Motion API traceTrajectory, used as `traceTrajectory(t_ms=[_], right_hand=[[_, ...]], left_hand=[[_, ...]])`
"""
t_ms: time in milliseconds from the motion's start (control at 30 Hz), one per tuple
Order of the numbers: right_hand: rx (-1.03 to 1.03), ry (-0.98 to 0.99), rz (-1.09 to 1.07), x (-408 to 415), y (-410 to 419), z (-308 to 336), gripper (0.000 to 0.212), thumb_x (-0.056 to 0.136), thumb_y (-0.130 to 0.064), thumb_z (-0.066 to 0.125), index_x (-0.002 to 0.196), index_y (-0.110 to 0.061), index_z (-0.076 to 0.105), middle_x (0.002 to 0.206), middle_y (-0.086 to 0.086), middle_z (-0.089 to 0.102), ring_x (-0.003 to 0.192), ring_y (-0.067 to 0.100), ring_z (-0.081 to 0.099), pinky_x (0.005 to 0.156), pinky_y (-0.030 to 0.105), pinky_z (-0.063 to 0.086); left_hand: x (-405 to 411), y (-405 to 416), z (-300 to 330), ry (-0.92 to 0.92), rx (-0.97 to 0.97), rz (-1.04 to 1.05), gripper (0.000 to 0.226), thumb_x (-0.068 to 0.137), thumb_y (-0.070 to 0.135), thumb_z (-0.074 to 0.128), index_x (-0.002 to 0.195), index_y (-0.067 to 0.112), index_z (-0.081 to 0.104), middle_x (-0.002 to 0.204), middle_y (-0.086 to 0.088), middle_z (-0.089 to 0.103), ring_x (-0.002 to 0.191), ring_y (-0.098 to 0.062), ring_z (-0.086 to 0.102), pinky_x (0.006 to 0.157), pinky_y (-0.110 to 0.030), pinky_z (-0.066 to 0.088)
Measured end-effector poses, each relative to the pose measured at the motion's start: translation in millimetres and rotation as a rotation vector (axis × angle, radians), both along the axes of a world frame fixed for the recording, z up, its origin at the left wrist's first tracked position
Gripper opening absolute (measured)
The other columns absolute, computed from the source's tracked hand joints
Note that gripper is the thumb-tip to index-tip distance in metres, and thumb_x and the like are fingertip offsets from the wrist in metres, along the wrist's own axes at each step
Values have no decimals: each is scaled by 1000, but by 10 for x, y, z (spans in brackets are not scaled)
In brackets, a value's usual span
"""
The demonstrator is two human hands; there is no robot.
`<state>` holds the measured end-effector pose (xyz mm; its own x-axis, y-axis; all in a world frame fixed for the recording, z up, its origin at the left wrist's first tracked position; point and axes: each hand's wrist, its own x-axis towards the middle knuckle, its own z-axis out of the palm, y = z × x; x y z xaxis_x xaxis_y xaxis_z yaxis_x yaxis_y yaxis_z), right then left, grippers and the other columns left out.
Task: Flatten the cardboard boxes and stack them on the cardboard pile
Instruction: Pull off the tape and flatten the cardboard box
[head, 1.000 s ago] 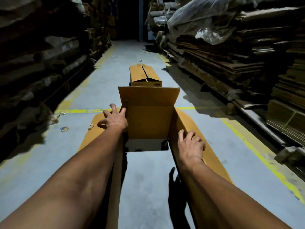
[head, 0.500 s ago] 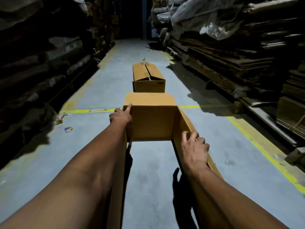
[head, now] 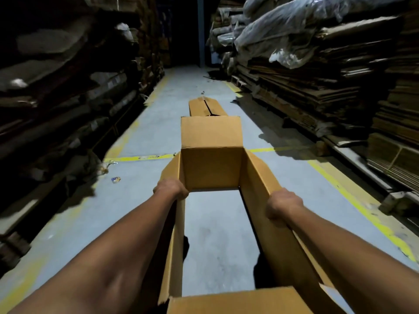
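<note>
- Two hands on one open box [head: 212, 171]: left hand [head: 170, 188] curled over the top edge of the left wall, right hand [head: 283, 206] curled over the right wall, each grip pressed shut on cardboard.
- Held off the floor [head: 158, 123] at opposite walls, likely so the open tube can be skewed and collapsed flat.
- Bottom open; grey floor visible straight through.
- Far flap [head: 210, 132] upright, near flap [head: 238, 301] folded outward by the body.
- Plain brown, clean, creases crisp, walls not yet flattened.
- Second box [head: 205, 106] on the floor just beyond, top flaps shut.
- Stacked flat cardboard pile [head: 306, 91] along the right side, well apart from the held box.
</note>
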<state>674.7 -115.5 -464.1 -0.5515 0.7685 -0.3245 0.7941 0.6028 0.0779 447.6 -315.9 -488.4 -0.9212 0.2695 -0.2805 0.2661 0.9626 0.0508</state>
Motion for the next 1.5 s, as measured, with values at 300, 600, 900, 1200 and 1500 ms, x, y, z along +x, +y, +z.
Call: traceTrajectory(t_ms=[300, 600, 900, 1200, 1500], right_hand=[[-303, -444, -48, 389, -377, 426, 52, 106, -19, 48, 65, 1, 73, 78, 15, 77, 97, 21, 73, 102, 31, 52], [-446, 373, 178, 17, -552, 225, 20, 97, -6, 54, 106, -19, 66, 114, 6, 67, 100, 25, 70, 63, 29, 57], [-515, 269, -129, 363, -605, 539, 45, 113, -36, 34, 140, -3, 49, 144, 24, 49, 127, 37, 54, 102, 46, 49], [-844, 397, -630, 600, -643, 101, 96, 97, -78, 38, 154, 0, 35, 147, 24, 49, 140, 44, 45, 114, 58, 36], [-643, 1270, -622, 174, -674, 518, 73, 99, -68, 47, 146, -13, 32, 129, 14, 58, 117, 43, 61, 73, 46, 58]], left_hand=[[562, -250, 422, -220, -398, -287, 25, 101, 28, 53, 113, 10, 65, 119, -11, 63, 92, -26, 62, 87, -34, 47], [727, -324, 377, -544, -14, -322, 44, 103, 37, 60, 112, -5, 69, 108, -16, 77, 84, -28, 79, 86, -47, 64], [821, -495, 420, -533, 41, -253, 70, 99, 62, 58, 146, 11, 52, 165, -15, 33, 136, -45, 51, 66, -45, 58], [569, -810, 152, -555, 102, -148, 84, 75, 80, 72, 111, 4, 66, 123, -15, 68, 108, -32, 70, 95, -48, 59], [556, -776, 526, -376, 304, -197, 61, 80, 59, 83, 98, 4, 63, 91, -10, 69, 84, -26, 70, 69, -34, 55]])
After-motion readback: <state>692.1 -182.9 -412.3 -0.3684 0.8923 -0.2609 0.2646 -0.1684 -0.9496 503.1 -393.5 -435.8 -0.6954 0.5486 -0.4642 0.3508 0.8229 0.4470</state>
